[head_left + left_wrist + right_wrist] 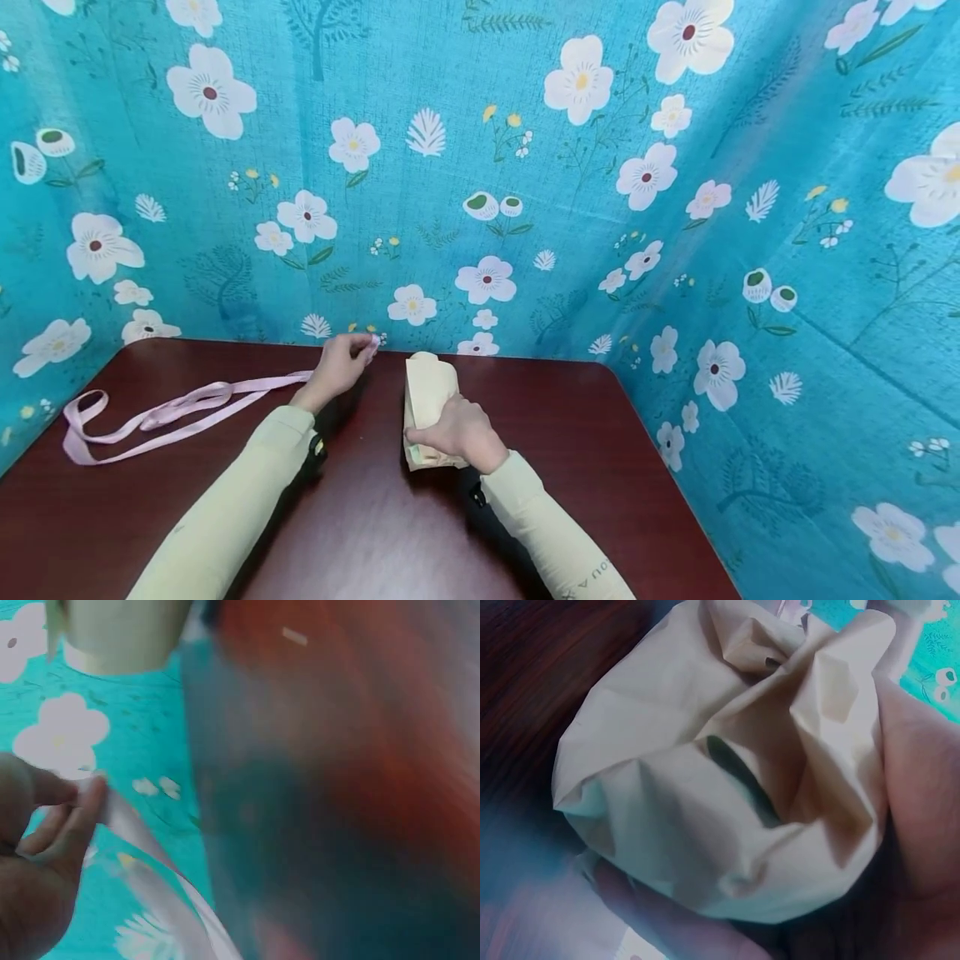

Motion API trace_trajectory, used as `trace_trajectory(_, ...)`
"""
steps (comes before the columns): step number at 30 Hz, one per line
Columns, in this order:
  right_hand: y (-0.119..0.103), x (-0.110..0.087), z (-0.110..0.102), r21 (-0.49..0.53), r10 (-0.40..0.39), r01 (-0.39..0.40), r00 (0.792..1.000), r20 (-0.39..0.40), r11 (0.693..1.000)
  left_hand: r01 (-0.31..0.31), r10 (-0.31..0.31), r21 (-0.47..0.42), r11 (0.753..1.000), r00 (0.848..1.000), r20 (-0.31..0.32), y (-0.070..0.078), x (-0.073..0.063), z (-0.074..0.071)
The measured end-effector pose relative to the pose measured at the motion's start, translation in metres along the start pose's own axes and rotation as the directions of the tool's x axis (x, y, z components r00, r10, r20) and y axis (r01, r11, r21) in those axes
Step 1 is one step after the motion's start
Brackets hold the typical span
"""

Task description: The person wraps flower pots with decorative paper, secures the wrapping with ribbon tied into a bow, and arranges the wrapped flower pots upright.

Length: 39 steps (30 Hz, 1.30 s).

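Note:
A long pink ribbon (191, 406) lies in loops on the left of the table and runs up to my left hand (339, 364). Thumb and fingertips pinch the ribbon (139, 832) near the table's back edge. A cream paper bundle (430, 387) lies right of the left hand, apart from it. My right hand (459, 429) holds this bundle, thumb on its left side and fingers over the right. In the right wrist view, the crumpled paper (645, 802) folds round something green (739, 776); the rest inside is hidden.
The dark red-brown table (375, 533) ends at the back against a blue flowered cloth (450, 250). That cloth also hangs along the right side. Wrist devices sit under both cream sleeves (225, 508).

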State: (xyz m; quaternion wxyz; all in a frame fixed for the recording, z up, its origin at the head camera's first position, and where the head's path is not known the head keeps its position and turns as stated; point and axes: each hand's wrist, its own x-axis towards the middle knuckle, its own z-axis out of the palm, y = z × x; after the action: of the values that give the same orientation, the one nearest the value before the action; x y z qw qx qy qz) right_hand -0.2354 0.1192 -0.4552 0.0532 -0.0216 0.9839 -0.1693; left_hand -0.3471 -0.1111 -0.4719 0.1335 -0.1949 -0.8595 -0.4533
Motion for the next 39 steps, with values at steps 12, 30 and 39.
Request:
trace_trajectory(12, -0.007, -0.001, 0.0, 0.006, -0.019, 0.019, 1.0, 0.004, 1.0, -0.449, 0.375, -0.088, 0.889, 0.825, -0.423, 0.068, 0.047, -0.022)
trace_trajectory(30, -0.002, 0.002, -0.003, -0.09, -0.028, 0.028, 1.0, 0.002, 0.996, 0.057, -0.047, -0.016, 0.998, 0.924, 0.38, 0.03, 0.042, 0.011)
trace_trajectory(39, 0.001, 0.002, -0.001, -0.024, -0.014, 0.014, 1.0, -0.002, 1.0, 0.163, -0.306, 0.393, 0.905, 0.892, 0.334, -0.012, 0.011, -0.037)
